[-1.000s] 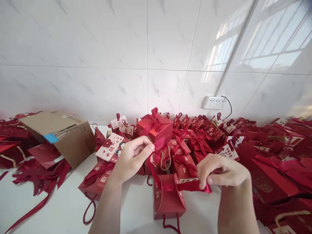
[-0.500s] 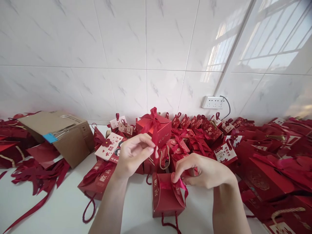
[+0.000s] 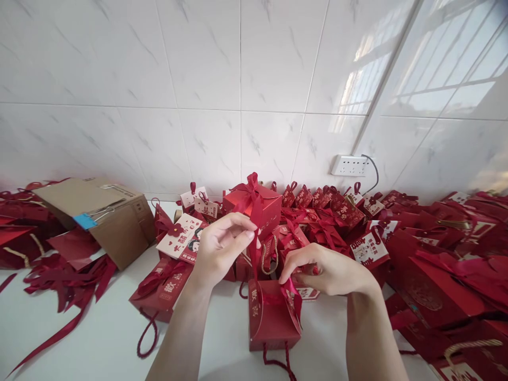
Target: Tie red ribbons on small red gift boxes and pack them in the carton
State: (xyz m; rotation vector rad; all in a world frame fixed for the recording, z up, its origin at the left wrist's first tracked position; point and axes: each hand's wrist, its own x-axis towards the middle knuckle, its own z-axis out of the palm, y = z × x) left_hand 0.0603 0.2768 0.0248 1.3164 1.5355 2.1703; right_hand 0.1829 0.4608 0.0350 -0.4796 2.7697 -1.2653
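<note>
A small red gift box stands on the white table in front of me, with a red ribbon rising from its top. My left hand pinches the upper end of that ribbon above the box. My right hand is closed on the other end of the ribbon at the box's top right edge, fingers curled. A red cord handle hangs from the box's near side.
Many red gift boxes and bags fill the back and right of the table, one bigger box with a bow behind my hands. A brown cardboard box sits at the left beside loose red ribbons. A wall socket is on the tiled wall.
My right hand moved left and in from a stretched-out ribbon to the top of the box, drawing the ribbon close. My left hand rose slightly, still pinching the ribbon.
</note>
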